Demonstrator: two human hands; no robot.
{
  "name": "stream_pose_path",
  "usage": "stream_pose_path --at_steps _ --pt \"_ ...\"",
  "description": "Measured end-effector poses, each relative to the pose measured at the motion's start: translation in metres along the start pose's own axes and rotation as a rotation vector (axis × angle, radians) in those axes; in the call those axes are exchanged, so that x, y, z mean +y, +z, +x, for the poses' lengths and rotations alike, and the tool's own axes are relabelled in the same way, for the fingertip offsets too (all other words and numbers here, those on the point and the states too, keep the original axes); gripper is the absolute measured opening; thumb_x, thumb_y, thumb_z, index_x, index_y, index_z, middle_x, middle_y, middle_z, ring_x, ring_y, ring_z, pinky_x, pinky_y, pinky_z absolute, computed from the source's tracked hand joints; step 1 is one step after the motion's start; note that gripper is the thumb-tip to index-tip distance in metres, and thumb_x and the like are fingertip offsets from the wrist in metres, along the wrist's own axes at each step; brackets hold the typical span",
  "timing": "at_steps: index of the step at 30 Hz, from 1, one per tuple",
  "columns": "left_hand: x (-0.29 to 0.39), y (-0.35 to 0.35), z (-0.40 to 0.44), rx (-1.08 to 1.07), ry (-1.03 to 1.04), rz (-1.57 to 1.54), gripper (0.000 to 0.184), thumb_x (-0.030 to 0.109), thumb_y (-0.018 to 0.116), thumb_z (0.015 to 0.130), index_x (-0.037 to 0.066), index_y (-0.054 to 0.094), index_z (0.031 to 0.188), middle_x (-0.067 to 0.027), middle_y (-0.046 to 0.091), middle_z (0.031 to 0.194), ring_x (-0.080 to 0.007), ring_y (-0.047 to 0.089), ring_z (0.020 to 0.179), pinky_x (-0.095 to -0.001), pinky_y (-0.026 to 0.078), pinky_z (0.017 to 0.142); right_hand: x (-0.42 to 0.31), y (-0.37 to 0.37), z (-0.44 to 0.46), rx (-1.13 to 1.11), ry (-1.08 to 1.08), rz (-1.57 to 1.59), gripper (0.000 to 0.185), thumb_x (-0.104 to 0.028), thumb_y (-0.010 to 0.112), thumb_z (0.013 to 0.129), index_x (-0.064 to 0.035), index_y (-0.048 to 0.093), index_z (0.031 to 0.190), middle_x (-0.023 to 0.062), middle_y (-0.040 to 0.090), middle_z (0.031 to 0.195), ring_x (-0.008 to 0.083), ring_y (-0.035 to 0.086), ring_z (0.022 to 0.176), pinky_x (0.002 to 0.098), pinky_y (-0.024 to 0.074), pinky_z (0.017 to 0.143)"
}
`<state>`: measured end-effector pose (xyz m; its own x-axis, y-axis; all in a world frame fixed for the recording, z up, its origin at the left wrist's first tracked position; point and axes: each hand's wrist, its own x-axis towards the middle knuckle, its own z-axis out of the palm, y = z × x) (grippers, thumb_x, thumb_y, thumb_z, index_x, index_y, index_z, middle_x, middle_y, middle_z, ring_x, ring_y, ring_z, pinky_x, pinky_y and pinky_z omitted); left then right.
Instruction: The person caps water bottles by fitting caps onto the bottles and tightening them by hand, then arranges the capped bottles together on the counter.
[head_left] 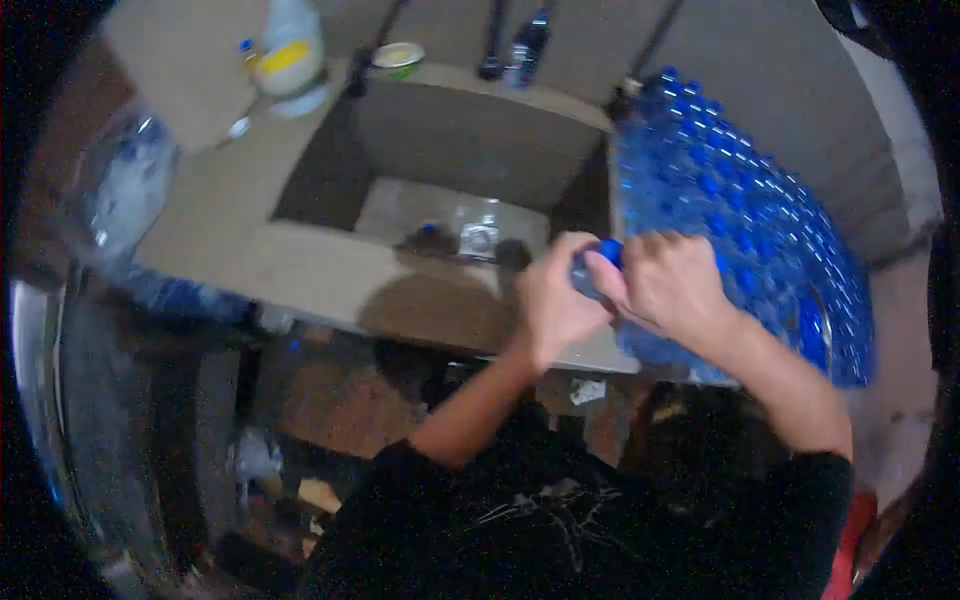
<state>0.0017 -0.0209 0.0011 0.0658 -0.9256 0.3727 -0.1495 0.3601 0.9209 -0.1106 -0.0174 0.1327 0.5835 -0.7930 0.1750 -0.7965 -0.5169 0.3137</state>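
Observation:
A small bottle with a blue cap [609,251] is between my two hands, above the front right edge of the sink. My left hand [562,305] is wrapped round the bottle's body, much of which its fingers hide. My right hand [672,280] is closed at the blue cap, with the thumb against it. To the right of my hands stands a dense mass of clear bottles with blue caps [740,200].
The sink [450,135] has a small clear item [479,240] on its floor. Behind it stand a green-rimmed tub [398,57] and a dark bottle [527,50]. A yellow-labelled jug [291,62] is at the back left, and a plastic bag [130,190] at the far left.

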Motion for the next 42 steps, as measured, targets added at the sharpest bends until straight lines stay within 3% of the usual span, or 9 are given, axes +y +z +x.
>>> stream_pose_path --at_steps 8,12,14,19,27,30,34,38,42 --pt "0.002 -0.012 0.003 -0.238 0.038 -0.11 0.056 0.027 0.082 0.056 0.006 0.062 0.104 -0.0151 0.069 0.097 -0.0358 0.066 0.09 -0.0413 0.051 0.082 0.001 0.019 0.003 0.07 -0.094 0.019 0.036 -0.029 0.06 0.085 -0.0053 0.063 0.058 0.0161 0.063 0.057 0.0317 0.06 0.044 0.0439 0.0486 0.044" --pt "-0.043 0.01 0.06 -1.368 -0.069 -0.828 0.055 0.032 0.089 0.051 0.003 0.069 0.093 -0.01 0.07 0.084 -0.0239 0.066 0.08 -0.0352 0.053 0.08 0.028 0.018 0.023 0.034 -0.558 0.179 0.024 -0.015 0.06 0.08 -0.0059 0.058 0.057 0.0149 0.057 0.055 0.0338 0.056 0.048 0.0457 0.0438 0.048" --pt "-0.023 0.002 0.051 -1.184 -0.073 -0.766 0.055 0.031 0.089 0.051 0.003 0.069 0.094 -0.0097 0.069 0.084 -0.0209 0.065 0.081 -0.0334 0.052 0.079 0.041 0.017 0.016 -0.019 -0.593 0.175 0.028 -0.014 0.056 0.083 -0.0043 0.058 0.056 0.0174 0.058 0.056 0.0361 0.058 0.05 0.0475 0.0446 0.05" --pt "0.018 0.047 -0.03 0.184 -0.11 -0.115 0.049 0.019 0.077 0.053 0.001 0.067 0.097 -0.0176 0.07 0.087 -0.0366 0.066 0.087 -0.0424 0.052 0.081 0.0 0.011 -0.006 -0.146 0.136 -0.085 0.041 -0.019 0.053 0.091 -0.0005 0.059 0.055 0.0249 0.059 0.06 0.0413 0.059 0.055 0.0492 0.045 0.052" --pt "-0.018 -0.004 0.03 -0.874 0.095 -0.414 0.06 0.022 0.082 0.05 0.001 0.064 0.104 -0.0121 0.07 0.091 -0.0243 0.066 0.084 -0.0365 0.053 0.079 0.034 0.003 -0.002 -0.082 -0.509 0.177 0.025 -0.026 0.06 0.086 -0.0031 0.057 0.077 0.0175 0.055 0.07 0.0381 0.056 0.065 0.0497 0.0425 0.056" --pt "-0.009 -0.012 0.024 -0.787 -0.015 -0.284 0.058 0.02 0.082 0.052 0.001 0.064 0.104 -0.0119 0.07 0.092 -0.0222 0.065 0.084 -0.0368 0.053 0.079 0.035 0.037 -0.016 -0.003 -0.278 0.116 0.024 -0.027 0.061 0.085 -0.0041 0.061 0.076 0.0176 0.058 0.065 0.0373 0.058 0.058 0.0501 0.0428 0.052" --pt "0.011 0.023 -0.029 0.104 0.008 -0.214 0.061 0.026 0.082 0.051 -0.003 0.064 0.102 -0.02 0.068 0.093 -0.0361 0.065 0.089 -0.042 0.051 0.08 0.019 0.052 -0.028 0.087 0.023 0.1 0.027 -0.028 0.06 0.084 -0.0042 0.06 0.071 0.0183 0.06 0.06 0.0374 0.058 0.05 0.0495 0.0448 0.049" --pt "0.03 -0.009 -0.02 -0.173 -0.131 -0.219 0.055 0.023 0.086 0.056 0.005 0.063 0.102 -0.0121 0.068 0.089 -0.0244 0.068 0.085 -0.039 0.053 0.077 -0.018 0.002 -0.016 -0.053 0.215 0.187 0.039 -0.043 0.06 0.088 -0.0043 0.062 0.083 0.0186 0.065 0.074 0.0395 0.065 0.067 0.0498 0.0506 0.056" --pt "0.036 0.009 -0.011 -0.182 0.249 0.013 0.069 0.03 0.088 0.062 0.009 0.054 0.119 -0.0139 0.067 0.103 -0.0301 0.067 0.093 -0.0375 0.053 0.08 0.013 -0.019 -0.054 0.053 0.235 0.743 0.033 -0.03 0.072 0.082 -0.0016 0.06 0.093 0.0218 0.064 0.078 0.0431 0.062 0.069 0.0451 0.0503 0.062"
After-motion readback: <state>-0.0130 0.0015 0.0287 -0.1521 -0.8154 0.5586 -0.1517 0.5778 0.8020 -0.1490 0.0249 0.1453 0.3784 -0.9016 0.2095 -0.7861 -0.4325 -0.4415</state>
